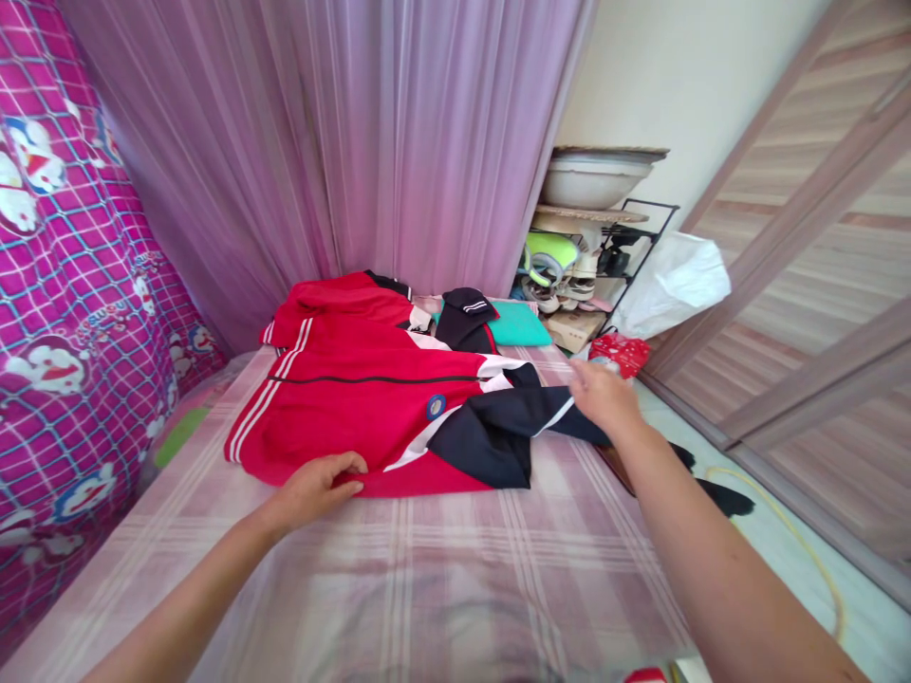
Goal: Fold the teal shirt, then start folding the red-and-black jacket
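A red jacket (356,398) with white stripes and navy sleeves lies spread across the plaid bed sheet (441,579). My left hand (317,489) curls over the jacket's near red hem, fingers closed on the cloth. My right hand (602,394) grips the navy sleeve (498,432) at the bed's right side, fingers bent on the fabric. A second red garment (334,299) lies behind the jacket, by the curtain.
A black cap (466,313) and a teal cushion (519,327) sit at the bed's far end. A purple curtain (342,142) hangs behind. A shoe rack (590,266) with a basin (594,175), a white bag (673,280) and wooden sliding doors (818,285) stand right. A patterned quilt (71,313) rises left.
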Demonstrator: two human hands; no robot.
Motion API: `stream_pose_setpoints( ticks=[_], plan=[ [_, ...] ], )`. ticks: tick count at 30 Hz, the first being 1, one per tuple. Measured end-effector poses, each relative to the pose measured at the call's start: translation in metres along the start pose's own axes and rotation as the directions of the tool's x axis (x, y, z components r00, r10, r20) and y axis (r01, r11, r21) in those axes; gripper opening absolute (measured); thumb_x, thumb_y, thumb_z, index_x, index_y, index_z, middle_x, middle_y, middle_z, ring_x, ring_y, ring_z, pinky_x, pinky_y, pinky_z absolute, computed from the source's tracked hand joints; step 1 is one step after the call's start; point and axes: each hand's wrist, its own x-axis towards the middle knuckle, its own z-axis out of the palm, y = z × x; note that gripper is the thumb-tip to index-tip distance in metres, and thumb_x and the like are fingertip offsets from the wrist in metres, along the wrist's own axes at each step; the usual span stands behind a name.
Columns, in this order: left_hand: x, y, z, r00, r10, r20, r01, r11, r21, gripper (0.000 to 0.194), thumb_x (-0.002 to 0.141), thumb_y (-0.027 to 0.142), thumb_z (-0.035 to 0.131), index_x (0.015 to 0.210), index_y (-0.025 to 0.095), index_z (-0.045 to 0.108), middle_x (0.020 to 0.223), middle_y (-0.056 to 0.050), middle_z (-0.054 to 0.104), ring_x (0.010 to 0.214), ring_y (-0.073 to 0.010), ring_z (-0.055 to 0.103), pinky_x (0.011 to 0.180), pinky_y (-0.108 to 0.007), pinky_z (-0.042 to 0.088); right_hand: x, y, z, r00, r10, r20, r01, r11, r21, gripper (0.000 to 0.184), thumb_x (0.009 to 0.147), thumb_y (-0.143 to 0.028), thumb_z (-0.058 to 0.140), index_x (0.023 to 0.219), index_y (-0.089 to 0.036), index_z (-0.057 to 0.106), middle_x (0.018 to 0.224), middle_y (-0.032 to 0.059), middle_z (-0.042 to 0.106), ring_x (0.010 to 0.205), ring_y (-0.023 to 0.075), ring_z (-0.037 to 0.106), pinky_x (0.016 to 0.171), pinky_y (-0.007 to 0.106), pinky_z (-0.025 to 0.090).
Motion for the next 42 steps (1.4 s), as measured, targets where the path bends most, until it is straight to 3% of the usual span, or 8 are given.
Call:
stream_pose_setpoints(
  ticks=[3,6,9,13,17,21,31,42],
  plan=[
    [0.001,0.000,0.003,1.000,-0.003,0.011,0.003,0.999,0.035,0.024,0.082,0.035,0.053,0.099,0.022,0.064,0.100,-0.002,0.071,0.093,-0.0190,0.065,0.084,-0.030,0.050,-0.016,-0.059,0.018,0.850,-0.509,0.136,0.476,0.853,0.216,0.042,0.090,-0.030,0.052,0.129,-0.024,0.065,0.136,0.0090,0.062,0.129,0.0261,0.053,0.110,0.041,0.038],
    [-0.003,-0.003,0.000,1.000,0.007,0.005,-0.008,0.986,0.167,0.029,0.083,0.037,0.056,0.106,0.023,0.067,0.108,-0.004,0.072,0.100,-0.0212,0.066,0.089,-0.033,0.050,-0.033,-0.109,0.037,0.661,-0.686,0.303,0.623,0.727,0.287,0.057,0.084,-0.040,0.065,0.139,-0.027,0.056,0.152,0.0094,0.045,0.145,0.0311,0.031,0.118,0.053,0.022],
    [-0.014,-0.017,-0.010,0.999,0.040,-0.025,-0.028,0.928,0.372,0.029,0.082,0.034,0.060,0.107,0.024,0.069,0.109,-0.005,0.073,0.106,-0.0236,0.065,0.095,-0.037,0.047,-0.042,-0.131,0.044,0.586,-0.699,0.410,0.659,0.705,0.261,0.043,0.081,-0.038,0.070,0.123,-0.027,0.067,0.154,0.0096,0.043,0.148,0.0346,0.022,0.117,0.061,0.011],
    [-0.036,-0.051,-0.035,0.992,0.041,-0.122,0.035,0.826,0.562,0.028,0.083,0.031,0.058,0.108,0.025,0.070,0.113,-0.008,0.072,0.109,-0.0259,0.064,0.097,-0.042,0.046,-0.043,-0.130,0.037,0.519,-0.726,0.452,0.697,0.665,0.267,0.012,0.083,-0.025,0.063,0.090,-0.023,0.072,0.112,0.0060,0.071,0.122,0.0278,0.056,0.117,0.056,0.013],
    [-0.051,-0.080,-0.061,0.974,-0.017,-0.224,0.157,0.767,0.622,0.028,0.086,0.034,0.051,0.105,0.024,0.070,0.117,-0.009,0.072,0.111,-0.0274,0.064,0.099,-0.046,0.044,-0.042,-0.118,0.021,0.497,-0.657,0.567,0.639,0.719,0.273,0.023,0.080,-0.033,0.062,0.098,-0.023,0.071,0.095,0.0044,0.073,0.091,0.0225,0.066,0.094,0.037,0.042],
    [-0.049,-0.085,-0.077,0.975,-0.033,-0.220,0.162,0.781,0.603,0.032,0.085,0.024,0.043,0.103,0.023,0.069,0.118,-0.008,0.072,0.111,-0.0244,0.065,0.100,-0.042,0.045,-0.047,-0.113,0.006,0.469,-0.528,0.708,0.583,0.787,0.201,0.052,0.072,-0.043,0.069,0.121,-0.025,0.068,0.106,0.0075,0.072,0.095,0.0269,0.066,0.075,0.031,0.045],
    [-0.053,-0.071,-0.077,0.999,-0.026,-0.039,0.044,0.830,0.557,0.037,0.081,0.013,0.040,0.096,0.025,0.071,0.098,-0.004,0.076,0.099,-0.0200,0.067,0.095,-0.035,0.045,-0.054,-0.102,-0.008,0.067,-0.380,0.923,0.563,0.778,0.279,0.057,0.080,-0.068,0.052,0.077,-0.016,0.075,0.070,0.0035,0.067,0.066,0.0190,0.062,0.056,0.027,0.041],
    [-0.057,-0.066,-0.069,0.986,-0.132,0.103,0.053,0.829,0.557,0.031,0.081,0.030,0.052,0.104,0.027,0.072,0.115,-0.005,0.073,0.110,-0.0251,0.065,0.097,-0.038,0.046,-0.025,-0.061,0.012,0.309,-0.227,0.924,0.240,0.958,0.155,0.056,0.087,-0.065,0.051,0.078,-0.017,0.079,0.089,0.0092,0.077,0.087,0.0232,0.071,0.085,0.031,0.051]
  ],
)
